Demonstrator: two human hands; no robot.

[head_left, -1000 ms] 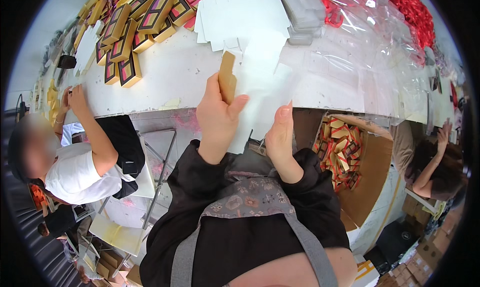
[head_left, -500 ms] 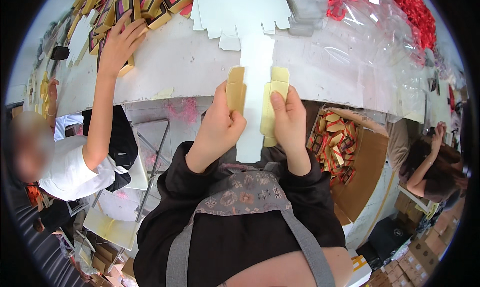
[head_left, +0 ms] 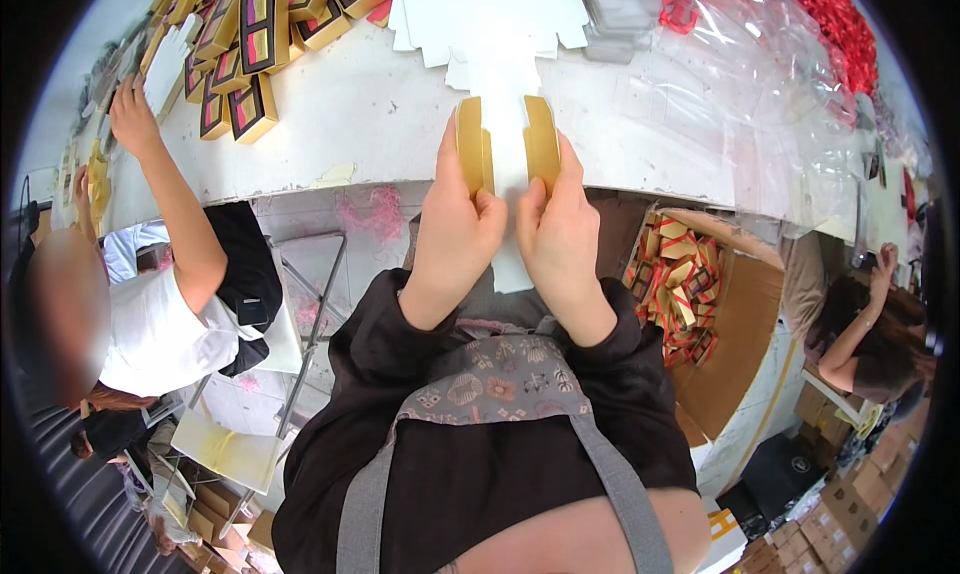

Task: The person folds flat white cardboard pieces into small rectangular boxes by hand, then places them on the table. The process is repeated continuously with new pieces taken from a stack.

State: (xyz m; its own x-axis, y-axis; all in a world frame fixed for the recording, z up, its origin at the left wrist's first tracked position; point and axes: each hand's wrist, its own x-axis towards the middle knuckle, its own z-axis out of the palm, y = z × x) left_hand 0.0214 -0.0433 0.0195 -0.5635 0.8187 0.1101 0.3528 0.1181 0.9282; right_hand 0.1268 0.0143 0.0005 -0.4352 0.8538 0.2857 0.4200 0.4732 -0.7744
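In front of me, over the table's near edge, I hold a flat cardboard box blank with its white face up. Its two gold side panels stand folded up along the white middle strip. My left hand is closed round the left gold panel, thumb on its inner side. Around the right gold panel my right hand grips in the same way. Just beyond lies a stack of white box blanks; the held blank's far end overlaps it, and I cannot tell where one ends.
Gold boxes with dark fronts are heaped at the far left of the white table. Clear plastic and red shredded filler lie right. A carton of ribboned boxes stands below. A co-worker's arm reaches in from the left.
The side panels have gone from leaning outward to standing nearer upright, and my hands have come closer together. The co-worker's hand has moved left, off the heap of gold boxes.
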